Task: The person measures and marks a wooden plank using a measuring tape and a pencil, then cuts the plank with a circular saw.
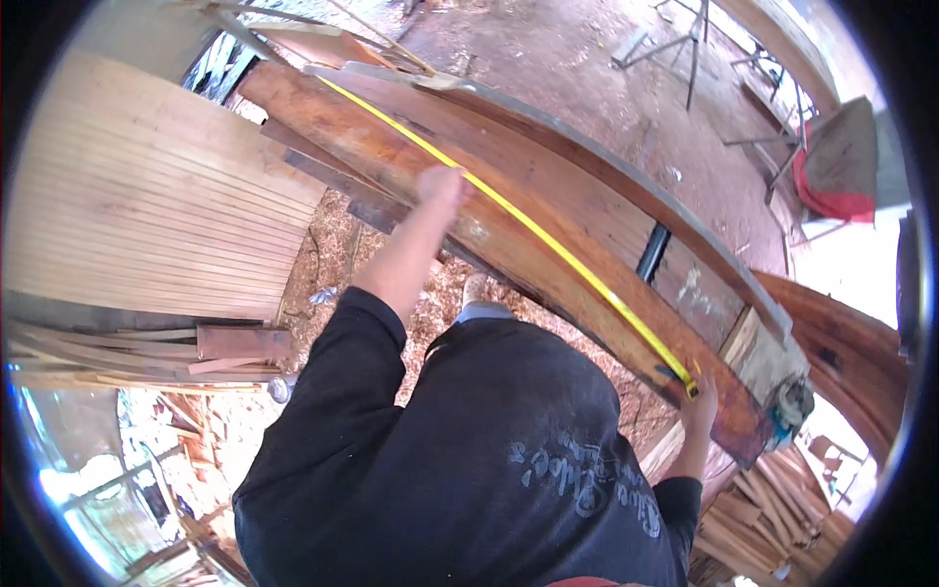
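Observation:
A long, reddish-brown wooden plank (577,293) runs slantwise from the upper left to the lower right in front of me. Along it stretches the yellow blade of a tape measure (548,238). My left hand (443,188), somewhat blurred, is closed at the blade's near edge, around the middle of the plank. At the right end, my right hand (698,396) grips the tape measure's end, with its fingers partly hidden. A small, dark bluish piece (668,372) lies close to that hand; its kind is unclear.
Beyond the plank, a long grey-edged board (587,161) lies alongside, with a short black bar (653,252) across the gap. Grooved pale panelling (166,196) stands at left. Wood strips (782,509) are piled at lower right. Shavings (328,259) cover the ground. Metal stands (694,44) stand farther off.

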The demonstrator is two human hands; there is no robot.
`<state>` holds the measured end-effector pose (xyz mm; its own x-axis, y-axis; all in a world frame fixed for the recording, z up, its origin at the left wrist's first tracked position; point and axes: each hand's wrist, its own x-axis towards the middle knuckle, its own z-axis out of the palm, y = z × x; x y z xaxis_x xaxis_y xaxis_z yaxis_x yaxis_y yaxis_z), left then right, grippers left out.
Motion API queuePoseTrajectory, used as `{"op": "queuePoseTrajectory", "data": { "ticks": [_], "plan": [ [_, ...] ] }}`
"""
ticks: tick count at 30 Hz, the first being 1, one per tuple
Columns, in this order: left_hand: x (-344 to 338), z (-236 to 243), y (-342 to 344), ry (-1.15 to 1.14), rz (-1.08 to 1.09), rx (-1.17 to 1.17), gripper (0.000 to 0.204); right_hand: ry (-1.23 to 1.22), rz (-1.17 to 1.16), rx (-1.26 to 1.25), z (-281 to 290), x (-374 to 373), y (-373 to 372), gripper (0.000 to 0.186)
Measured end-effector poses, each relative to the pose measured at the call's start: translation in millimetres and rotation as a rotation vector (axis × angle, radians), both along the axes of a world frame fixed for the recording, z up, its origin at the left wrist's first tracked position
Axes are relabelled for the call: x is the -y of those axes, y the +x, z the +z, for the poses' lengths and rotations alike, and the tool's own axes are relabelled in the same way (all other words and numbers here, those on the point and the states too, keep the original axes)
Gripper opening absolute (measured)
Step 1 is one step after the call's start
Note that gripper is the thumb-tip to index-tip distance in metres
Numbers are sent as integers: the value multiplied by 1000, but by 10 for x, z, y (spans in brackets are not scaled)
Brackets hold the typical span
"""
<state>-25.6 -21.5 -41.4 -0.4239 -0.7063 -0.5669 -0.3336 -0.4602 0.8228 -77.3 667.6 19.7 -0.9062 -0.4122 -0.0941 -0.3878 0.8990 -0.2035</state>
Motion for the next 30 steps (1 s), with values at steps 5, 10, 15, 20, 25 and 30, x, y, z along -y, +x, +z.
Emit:
{"op": "queuePoseTrajectory", "data": {
  "ticks": [5,10,15,20,25,30],
  "plan": [
    [1465,103,445,-139,205,125,17,-37,26,77,219,588,-22,42],
    [1480,-1,478,102,169,142,18,-32,66,180,193,1968,25,30],
    [1446,-312,532,175,19,146,19,39,117,258,289,3235,46,34],
    [1466,-314,557,86,-83,179,19,128,148,210,230,3626,45,35],
    [1405,-313,588,-61,-157,243,24,128,115,251,233,3683,72,35],
    [1202,-162,609,-498,-457,548,38,80,118,199,195,3754,147,34]
  ]
}}
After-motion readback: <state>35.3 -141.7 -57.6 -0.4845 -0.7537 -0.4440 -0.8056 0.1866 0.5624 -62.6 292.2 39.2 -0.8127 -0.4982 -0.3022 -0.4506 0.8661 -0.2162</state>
